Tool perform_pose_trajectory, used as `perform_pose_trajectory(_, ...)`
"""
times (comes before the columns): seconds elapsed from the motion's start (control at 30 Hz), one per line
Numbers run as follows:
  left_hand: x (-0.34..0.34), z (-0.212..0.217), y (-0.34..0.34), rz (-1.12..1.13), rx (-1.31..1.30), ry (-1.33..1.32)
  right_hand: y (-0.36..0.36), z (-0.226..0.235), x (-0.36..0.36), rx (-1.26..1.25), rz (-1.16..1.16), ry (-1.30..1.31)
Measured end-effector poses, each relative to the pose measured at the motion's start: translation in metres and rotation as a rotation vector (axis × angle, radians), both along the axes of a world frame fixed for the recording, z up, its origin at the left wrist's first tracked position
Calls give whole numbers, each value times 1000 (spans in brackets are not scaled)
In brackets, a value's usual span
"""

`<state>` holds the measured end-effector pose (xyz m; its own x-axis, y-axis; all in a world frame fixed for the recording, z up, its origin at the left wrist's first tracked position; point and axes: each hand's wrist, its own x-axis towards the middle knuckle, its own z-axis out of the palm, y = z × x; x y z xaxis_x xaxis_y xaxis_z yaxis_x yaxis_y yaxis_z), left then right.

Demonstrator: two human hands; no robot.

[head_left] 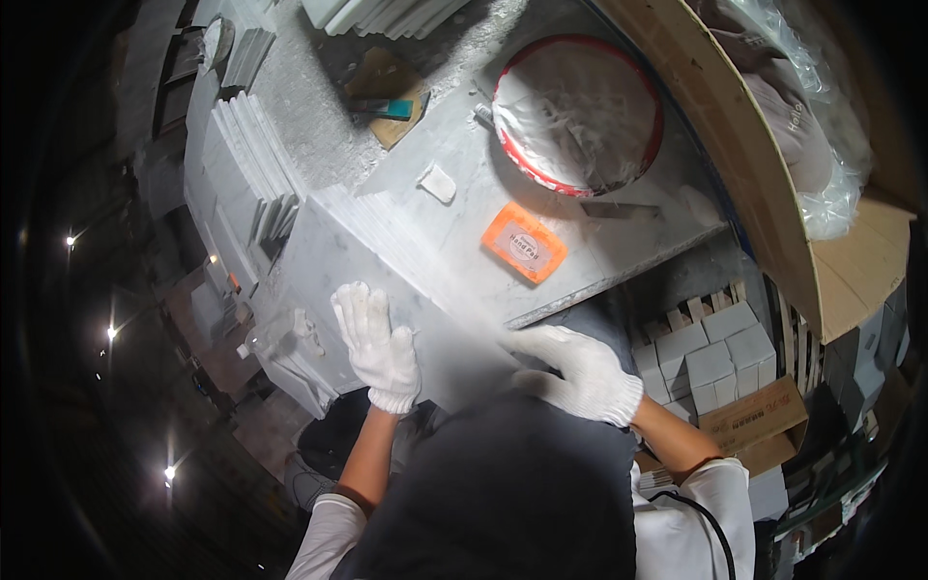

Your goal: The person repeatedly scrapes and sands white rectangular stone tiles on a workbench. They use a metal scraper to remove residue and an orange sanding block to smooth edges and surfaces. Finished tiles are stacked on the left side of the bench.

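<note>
A grey-white marble tile (pixel 440 338) leans across the front of the bench, close to my body. My left hand (pixel 375 346), in a white knitted glove, lies flat on its face with the fingers stretched out. At the tile's right edge, my gloved right hand (pixel 578 372) has its fingers and thumb curled around the side; the fingertips are partly hidden by a whitish blur. Beyond the tile, an orange hand pad (pixel 524 243) lies on the bench slab. A round red-rimmed tub (pixel 580 182) full of white powder or paste stands farther back.
A small white block (pixel 437 184) lies near the tub. A teal-and-black tool (pixel 385 107) rests on a brown piece. Stacked tiles (pixel 256 159) stand at left. On the right are a large cardboard box (pixel 749 135), pale blocks (pixel 710 362) and a smaller carton (pixel 759 418).
</note>
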<state>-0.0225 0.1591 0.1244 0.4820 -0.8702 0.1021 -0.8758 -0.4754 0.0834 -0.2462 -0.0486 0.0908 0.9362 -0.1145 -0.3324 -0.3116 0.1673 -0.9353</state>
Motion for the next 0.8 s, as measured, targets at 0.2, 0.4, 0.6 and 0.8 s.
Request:
perform_pose_trajectory(0.2, -25, 28, -23, 31, -29, 279, 22, 5, 26, 146, 88, 112)
perform_pose_trajectory(0.4, -34, 80, -4, -101, -88, 1403, 33, 5, 23, 320, 44, 164)
perform_pose_trajectory(0.6, -13, 67, 24, 368, -451, 823, 57, 29, 34, 184, -248, 35)
perform_pose_trajectory(0.8, 6, 56, 17, 420, -720, 502, 67, 80, 53, -441, -280, -372)
